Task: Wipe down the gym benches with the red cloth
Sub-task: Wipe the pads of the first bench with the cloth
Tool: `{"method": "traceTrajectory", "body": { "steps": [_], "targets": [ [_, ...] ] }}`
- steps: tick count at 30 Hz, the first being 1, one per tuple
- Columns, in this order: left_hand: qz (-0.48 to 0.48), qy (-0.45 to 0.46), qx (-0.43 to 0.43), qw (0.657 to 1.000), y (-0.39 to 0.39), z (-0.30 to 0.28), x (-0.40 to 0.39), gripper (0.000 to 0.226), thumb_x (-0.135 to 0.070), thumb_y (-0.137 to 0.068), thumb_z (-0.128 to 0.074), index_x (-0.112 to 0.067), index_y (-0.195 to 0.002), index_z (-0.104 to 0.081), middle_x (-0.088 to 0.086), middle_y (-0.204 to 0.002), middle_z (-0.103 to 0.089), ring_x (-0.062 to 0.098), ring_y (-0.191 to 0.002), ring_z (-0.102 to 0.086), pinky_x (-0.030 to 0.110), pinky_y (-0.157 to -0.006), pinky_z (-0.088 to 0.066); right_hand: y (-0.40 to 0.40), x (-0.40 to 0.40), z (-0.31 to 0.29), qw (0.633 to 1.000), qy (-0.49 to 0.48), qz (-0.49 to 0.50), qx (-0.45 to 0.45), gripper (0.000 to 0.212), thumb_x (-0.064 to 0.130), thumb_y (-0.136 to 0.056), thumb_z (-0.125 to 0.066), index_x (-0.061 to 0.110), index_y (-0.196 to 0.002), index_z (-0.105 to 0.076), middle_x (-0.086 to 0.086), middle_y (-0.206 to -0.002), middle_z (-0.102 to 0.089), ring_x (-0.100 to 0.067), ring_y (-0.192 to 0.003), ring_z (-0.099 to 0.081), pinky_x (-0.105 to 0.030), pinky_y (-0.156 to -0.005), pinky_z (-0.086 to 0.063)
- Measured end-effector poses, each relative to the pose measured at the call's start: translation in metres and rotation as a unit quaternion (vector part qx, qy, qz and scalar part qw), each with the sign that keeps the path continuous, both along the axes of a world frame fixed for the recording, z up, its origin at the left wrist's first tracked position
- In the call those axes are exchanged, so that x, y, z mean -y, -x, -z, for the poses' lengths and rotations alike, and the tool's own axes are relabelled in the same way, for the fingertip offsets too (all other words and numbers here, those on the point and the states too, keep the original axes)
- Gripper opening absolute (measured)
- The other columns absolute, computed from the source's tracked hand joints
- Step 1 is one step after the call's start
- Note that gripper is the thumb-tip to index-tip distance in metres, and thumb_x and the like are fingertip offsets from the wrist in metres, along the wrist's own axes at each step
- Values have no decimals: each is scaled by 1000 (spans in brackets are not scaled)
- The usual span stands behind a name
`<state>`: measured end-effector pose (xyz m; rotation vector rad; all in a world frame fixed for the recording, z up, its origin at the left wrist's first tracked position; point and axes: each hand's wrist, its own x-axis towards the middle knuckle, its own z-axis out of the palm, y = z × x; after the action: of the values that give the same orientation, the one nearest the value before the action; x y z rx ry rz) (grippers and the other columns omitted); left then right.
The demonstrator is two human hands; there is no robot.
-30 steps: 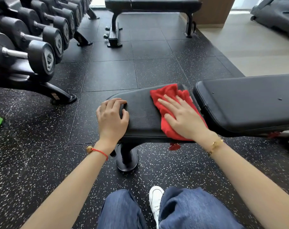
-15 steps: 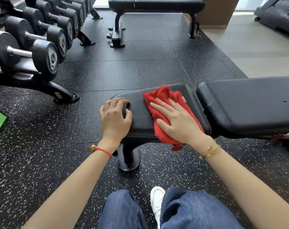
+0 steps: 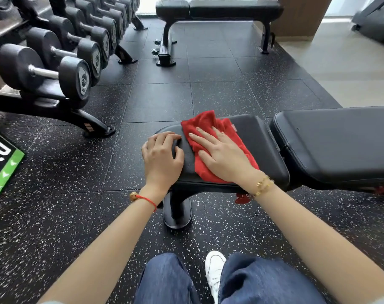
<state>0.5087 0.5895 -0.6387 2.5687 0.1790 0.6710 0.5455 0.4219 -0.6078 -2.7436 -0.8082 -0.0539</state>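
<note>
A dumbbell rack (image 3: 54,69) fills the far left. A second bench (image 3: 217,9) stands far across the floor. The near bench (image 3: 263,141) runs in from the right. Its seat pad (image 3: 250,132) carries the red cloth (image 3: 206,123). The right hand (image 3: 221,154) presses flat on the cloth, fingers straight. The left hand (image 3: 162,154) curls over the pad's left end, gripping it.

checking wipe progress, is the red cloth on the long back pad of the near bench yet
No, the crumpled red cloth lies under the flat right hand on the small black padded seat, short of the long black back pad.
</note>
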Motion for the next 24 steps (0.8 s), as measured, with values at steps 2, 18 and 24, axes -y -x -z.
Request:
{"method": "traceTrajectory", "body": {
  "steps": [2,18,24],
  "targets": [
    [2,3,2,1000,0,1,-1,30,-23,-86,-55,-24,-114,-64,-7,-124,-62,21,-120,-48,40,-107,-28,9,23,1,1000,-15,-1,6,52,31,-98,-41,38,-148,-31,13,-159,-22,-22,-149,-14,-40,-122,-6],
    [5,27,2,1000,1,-1,-2,27,-23,-86,-55,-24,-112,-65,-5,-121,-63,23,-120,-47,40,-108,-27,10,28,-2,1000,3,22,-6,53,30,-97,-42,35,-149,-30,11,-159,-22,-27,-148,-13,-42,-122,-7],
    [28,46,-8,999,4,-4,-4,28,-20,-89,-54,-22,-114,-66,-5,-124,-63,22,-123,-46,38,-109,-25,21,68,1,997,2,78,-19,51,29,-99,-37,33,-149,-29,9,-160,-21,-23,-149,-14,-42,-122,-8]
  ]
}}
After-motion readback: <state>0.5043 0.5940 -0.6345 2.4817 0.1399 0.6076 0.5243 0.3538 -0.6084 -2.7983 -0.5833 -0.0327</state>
